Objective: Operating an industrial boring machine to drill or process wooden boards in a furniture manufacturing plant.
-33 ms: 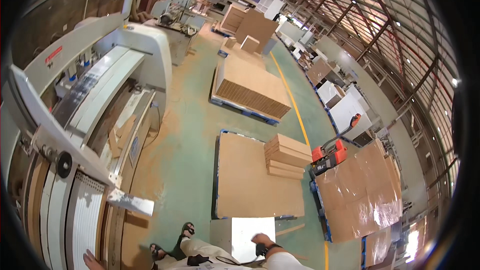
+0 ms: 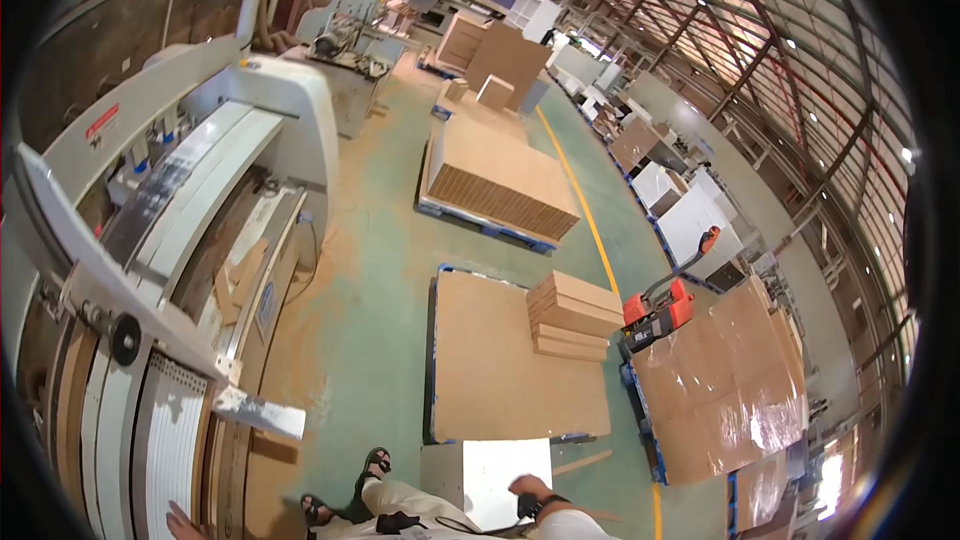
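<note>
With nothing seen shifted, the white panel (image 2: 492, 470) at 6 o'clock is touched by the right hand (image 2: 528, 488), the left hand (image 2: 178, 521) rested at 7 o'clock by the long machine (image 2: 215, 155), neither grip's state discernible

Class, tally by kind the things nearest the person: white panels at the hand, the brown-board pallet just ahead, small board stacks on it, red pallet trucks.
White panel: 1
Brown-board pallet: 1
Small board stack: 1
Red pallet truck: 1
Total: 4
</note>
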